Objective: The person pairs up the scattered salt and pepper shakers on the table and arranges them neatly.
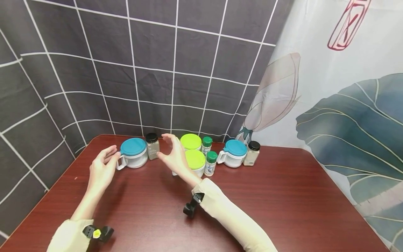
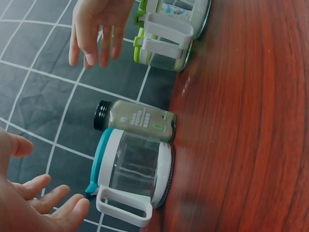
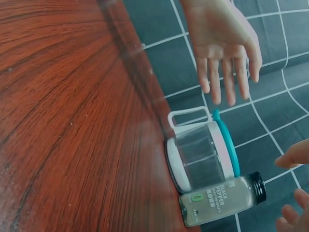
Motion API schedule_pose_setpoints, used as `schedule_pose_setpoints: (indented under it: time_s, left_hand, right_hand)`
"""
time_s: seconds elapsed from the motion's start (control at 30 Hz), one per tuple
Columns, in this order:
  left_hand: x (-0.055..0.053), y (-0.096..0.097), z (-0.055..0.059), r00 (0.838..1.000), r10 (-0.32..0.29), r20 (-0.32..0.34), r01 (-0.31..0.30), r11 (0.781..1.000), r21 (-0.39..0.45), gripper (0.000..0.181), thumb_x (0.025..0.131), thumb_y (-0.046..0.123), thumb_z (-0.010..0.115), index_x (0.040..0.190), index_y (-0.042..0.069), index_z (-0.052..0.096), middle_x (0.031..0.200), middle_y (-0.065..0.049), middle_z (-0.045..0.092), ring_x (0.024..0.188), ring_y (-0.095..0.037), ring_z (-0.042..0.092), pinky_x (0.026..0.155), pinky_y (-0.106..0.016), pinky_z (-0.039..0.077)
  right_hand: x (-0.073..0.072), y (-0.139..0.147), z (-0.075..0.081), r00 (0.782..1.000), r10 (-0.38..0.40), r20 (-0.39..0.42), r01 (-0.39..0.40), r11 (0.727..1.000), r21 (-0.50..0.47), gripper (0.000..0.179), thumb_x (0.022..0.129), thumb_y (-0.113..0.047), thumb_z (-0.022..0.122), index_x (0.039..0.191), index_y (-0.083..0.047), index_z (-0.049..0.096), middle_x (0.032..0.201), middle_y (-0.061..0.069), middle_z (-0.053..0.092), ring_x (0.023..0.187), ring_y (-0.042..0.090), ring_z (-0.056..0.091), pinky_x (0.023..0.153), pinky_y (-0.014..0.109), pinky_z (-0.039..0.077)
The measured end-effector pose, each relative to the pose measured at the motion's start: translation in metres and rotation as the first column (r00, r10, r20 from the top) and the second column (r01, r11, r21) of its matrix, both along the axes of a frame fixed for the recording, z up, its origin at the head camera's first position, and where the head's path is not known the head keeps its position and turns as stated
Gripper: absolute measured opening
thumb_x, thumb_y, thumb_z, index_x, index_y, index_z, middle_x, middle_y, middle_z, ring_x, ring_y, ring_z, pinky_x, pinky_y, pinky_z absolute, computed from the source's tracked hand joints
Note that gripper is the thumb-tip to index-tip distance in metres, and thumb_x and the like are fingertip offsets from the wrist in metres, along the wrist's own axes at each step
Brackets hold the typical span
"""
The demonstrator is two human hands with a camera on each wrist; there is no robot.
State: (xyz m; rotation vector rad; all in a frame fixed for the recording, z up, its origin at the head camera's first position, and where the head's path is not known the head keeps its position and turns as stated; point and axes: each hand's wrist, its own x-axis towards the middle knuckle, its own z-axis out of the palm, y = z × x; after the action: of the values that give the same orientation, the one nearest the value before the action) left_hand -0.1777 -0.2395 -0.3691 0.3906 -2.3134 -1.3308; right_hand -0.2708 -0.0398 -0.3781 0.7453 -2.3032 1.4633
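Observation:
On the left part of the table stands a clear jar with a blue lid and white handle (image 1: 133,154). A black-capped pepper bottle (image 1: 153,147) is close against its right side; its label reads "black pepper" in both wrist views. My left hand (image 1: 102,169) hovers at the jar's handle side, fingers spread and holding nothing. To the bottle's right is my right hand (image 1: 177,156), thumb and fingers apart, also holding nothing. In the left wrist view, a gap shows between my left fingers (image 2: 60,200) and the jar.
Two green-lidded jars (image 1: 195,160) stand behind my right hand, one behind the other, beside two green-capped shakers (image 1: 210,165). Farther right are another blue-lidded jar (image 1: 234,154) and another black-capped bottle (image 1: 251,154). A dark gridded cloth (image 1: 154,84) hangs along the table's back edge.

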Motion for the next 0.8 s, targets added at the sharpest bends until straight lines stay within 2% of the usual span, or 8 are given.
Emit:
schedule_pose_setpoints:
  time_s: [0.2, 0.3, 0.4, 0.53, 0.63, 0.8]
  left_hand:
    - [-0.002, -0.003, 0.0, 1.0, 0.024, 0.013, -0.024, 1.0, -0.008, 0.044, 0.098, 0.032, 0.051, 0.135, 0.01, 0.054, 0.135, -0.009, 0.059, 0.084, 0.032, 0.038, 0.085, -0.008, 0.034]
    - [-0.004, -0.005, -0.001, 0.999, 0.034, 0.03, -0.033, 0.999, -0.012, 0.044, 0.098, 0.033, 0.051, 0.136, 0.011, 0.054, 0.135, -0.008, 0.059, 0.089, 0.029, 0.041, 0.089, -0.011, 0.036]
    - [-0.007, -0.006, -0.002, 0.999, 0.032, 0.038, -0.032, 0.999, -0.019, 0.045, 0.098, 0.033, 0.05, 0.136, 0.01, 0.053, 0.136, -0.01, 0.058, 0.107, 0.014, 0.053, 0.098, -0.023, 0.041]
    - [-0.011, -0.008, -0.003, 0.999, 0.025, 0.038, -0.025, 1.0, -0.017, 0.044, 0.098, 0.03, 0.051, 0.136, 0.007, 0.052, 0.137, -0.013, 0.057, 0.123, -0.02, 0.057, 0.105, -0.04, 0.039]
    - [-0.013, -0.009, -0.004, 0.999, 0.022, 0.045, -0.021, 1.0, -0.006, 0.045, 0.098, 0.029, 0.05, 0.137, 0.006, 0.051, 0.138, -0.014, 0.055, 0.125, -0.03, 0.054, 0.106, -0.043, 0.037]
    - [-0.016, -0.01, -0.006, 0.999, 0.016, 0.052, -0.016, 1.0, -0.005, 0.046, 0.099, 0.029, 0.049, 0.137, 0.003, 0.05, 0.138, -0.017, 0.054, 0.125, -0.034, 0.052, 0.107, -0.045, 0.036]
  right_hand:
    - [-0.004, -0.005, -0.002, 1.0, 0.013, 0.023, -0.013, 1.0, 0.006, 0.054, 0.075, -0.003, 0.075, 0.125, -0.006, 0.053, 0.12, 0.013, 0.062, 0.111, 0.024, 0.059, 0.095, 0.029, 0.05]
    - [-0.007, -0.008, -0.003, 1.0, 0.015, 0.023, -0.015, 1.0, 0.003, 0.054, 0.075, -0.003, 0.074, 0.125, -0.006, 0.053, 0.119, 0.014, 0.062, 0.111, 0.025, 0.059, 0.094, 0.029, 0.05]
    - [-0.008, -0.01, -0.004, 1.0, 0.008, 0.022, -0.008, 1.0, 0.001, 0.054, 0.075, -0.003, 0.074, 0.124, -0.006, 0.053, 0.118, 0.012, 0.062, 0.11, 0.024, 0.06, 0.093, 0.028, 0.05]
    - [-0.01, -0.013, -0.004, 1.0, 0.0, 0.019, 0.0, 1.0, 0.0, 0.055, 0.074, -0.002, 0.075, 0.124, -0.006, 0.053, 0.119, 0.012, 0.062, 0.109, 0.025, 0.06, 0.093, 0.027, 0.05]
    - [-0.011, -0.016, -0.003, 1.0, 0.003, 0.022, -0.003, 1.0, -0.004, 0.056, 0.074, -0.002, 0.075, 0.125, -0.005, 0.052, 0.119, 0.014, 0.061, 0.108, 0.027, 0.06, 0.093, 0.027, 0.05]
    - [-0.013, -0.02, -0.002, 0.999, -0.004, 0.032, 0.004, 1.0, 0.002, 0.057, 0.073, -0.002, 0.074, 0.125, -0.005, 0.052, 0.119, 0.014, 0.06, 0.108, 0.027, 0.06, 0.093, 0.027, 0.05]
